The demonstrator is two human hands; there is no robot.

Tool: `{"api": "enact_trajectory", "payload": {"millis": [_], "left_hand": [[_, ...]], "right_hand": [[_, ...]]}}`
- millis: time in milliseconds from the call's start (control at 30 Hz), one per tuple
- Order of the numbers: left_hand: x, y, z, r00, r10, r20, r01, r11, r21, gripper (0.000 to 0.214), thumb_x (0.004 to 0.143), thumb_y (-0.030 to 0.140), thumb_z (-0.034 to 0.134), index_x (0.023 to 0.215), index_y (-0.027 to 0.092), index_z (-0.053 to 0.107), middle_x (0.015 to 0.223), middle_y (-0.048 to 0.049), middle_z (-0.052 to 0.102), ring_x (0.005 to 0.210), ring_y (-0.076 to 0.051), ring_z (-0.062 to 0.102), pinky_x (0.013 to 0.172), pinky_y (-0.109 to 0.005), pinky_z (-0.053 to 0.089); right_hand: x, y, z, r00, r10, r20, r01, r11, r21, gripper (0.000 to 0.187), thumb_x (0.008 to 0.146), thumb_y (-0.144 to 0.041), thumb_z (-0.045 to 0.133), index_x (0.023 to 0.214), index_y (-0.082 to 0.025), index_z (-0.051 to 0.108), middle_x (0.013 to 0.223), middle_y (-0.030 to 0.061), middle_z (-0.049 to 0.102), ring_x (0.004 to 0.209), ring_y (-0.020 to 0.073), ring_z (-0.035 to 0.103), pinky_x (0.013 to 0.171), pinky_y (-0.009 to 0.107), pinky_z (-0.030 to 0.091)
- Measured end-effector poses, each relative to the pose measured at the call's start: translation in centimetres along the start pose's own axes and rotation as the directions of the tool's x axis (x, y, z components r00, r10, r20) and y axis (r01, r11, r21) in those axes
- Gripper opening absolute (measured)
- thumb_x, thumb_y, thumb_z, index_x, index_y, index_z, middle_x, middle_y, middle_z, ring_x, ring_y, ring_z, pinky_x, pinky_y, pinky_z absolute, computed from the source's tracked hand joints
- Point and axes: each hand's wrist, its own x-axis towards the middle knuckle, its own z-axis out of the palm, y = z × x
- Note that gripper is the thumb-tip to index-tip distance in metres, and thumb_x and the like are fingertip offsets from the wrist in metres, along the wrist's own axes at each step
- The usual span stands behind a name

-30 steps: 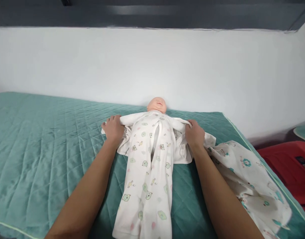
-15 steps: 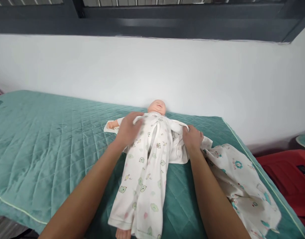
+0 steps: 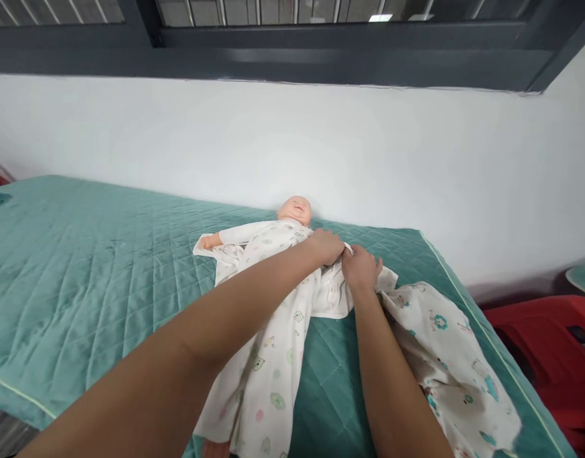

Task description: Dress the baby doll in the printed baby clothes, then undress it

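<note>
Doll (image 3: pixel 295 210) was laid face-up on the green quilted bed (image 3: pixel 105 273), head near the far edge by the wall (image 3: pixel 177 140), legs toward the near edge. Patterned outfit (image 3: pixel 279 381) was draped over its front; white cloth (image 3: pixel 330 302) was spread beneath, visible on the right side. Judged light overall: head probably firm and smooth, fabric soft, limp, easily bunched. Sleeve best gripped at the cuff, with the arm inside supported; head best not used as a handle.

Edge of the right-side sleeve (image 3: pixel 348 249) was pinched in the right hand (image 3: pixel 361 270). Left hand (image 3: pixel 328 247) was held across the doll just beside it, fingers curled down; fingertips were hidden, so its grip couldn't be told. View of the chest and outfit was partly blocked by the left forearm (image 3: pixel 225 312).

Printed cloth (image 3: pixel 459 356) was heaped along the bed's right edge, partly covered by the right forearm (image 3: pixel 392 362). Red object (image 3: pixel 540 356) was seen beyond that edge.
</note>
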Motion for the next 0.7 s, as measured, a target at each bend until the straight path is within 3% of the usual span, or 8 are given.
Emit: {"api": "enact_trajectory", "payload": {"millis": [100,300,500,700], "left_hand": [[0.8,-0.1,0.5,1.0,-0.013,0.013,0.012,1.0,0.008,0.034,0.077,0.018,0.068,0.11,0.019,0.072,0.111,-0.0136,0.075,0.105,-0.03,0.068,0.096,-0.042,0.05],[1.0,-1.2,0.7,0.999,-0.003,-0.036,0.005,0.999,0.039,0.039,0.078,0.026,0.068,0.117,0.021,0.069,0.118,-0.0144,0.073,0.107,-0.031,0.069,0.092,-0.04,0.052],[-0.2,-3.2,-0.8,0.997,-0.044,-0.06,0.049,0.996,0.078,0.041,0.08,0.022,0.065,0.121,0.02,0.067,0.114,-0.0142,0.074,0.103,-0.03,0.069,0.089,-0.037,0.052],[-2.6,-5.0,-2.8,0.995,-0.079,-0.065,0.087,0.988,0.127,0.035,0.08,0.016,0.06,0.115,0.018,0.068,0.105,-0.014,0.074,0.089,-0.029,0.07,0.08,-0.037,0.051]], "right_hand": [[0.1,0.1,0.0,1.0,0.001,-0.003,-0.001,1.0,0.018,0.036,0.095,-0.034,0.041,0.104,-0.018,0.073,0.115,0.0155,0.073,0.12,0.0321,0.058,0.114,0.056,0.023],[0.7,0.8,-0.2,1.0,0.017,-0.002,-0.017,0.998,0.064,0.038,0.096,-0.037,0.041,0.103,-0.019,0.074,0.112,0.015,0.074,0.116,0.0316,0.061,0.109,0.051,0.031],[1.6,2.1,-0.4,0.999,0.049,0.007,-0.049,0.984,0.172,0.038,0.096,-0.038,0.042,0.105,-0.02,0.073,0.11,0.0135,0.074,0.105,0.0297,0.066,0.091,0.039,0.045],[2.1,3.1,-0.1,0.999,0.051,-0.019,-0.042,0.951,0.306,0.036,0.091,-0.034,0.046,0.108,-0.017,0.073,0.112,0.0153,0.073,0.105,0.0313,0.065,0.09,0.039,0.046]]}}
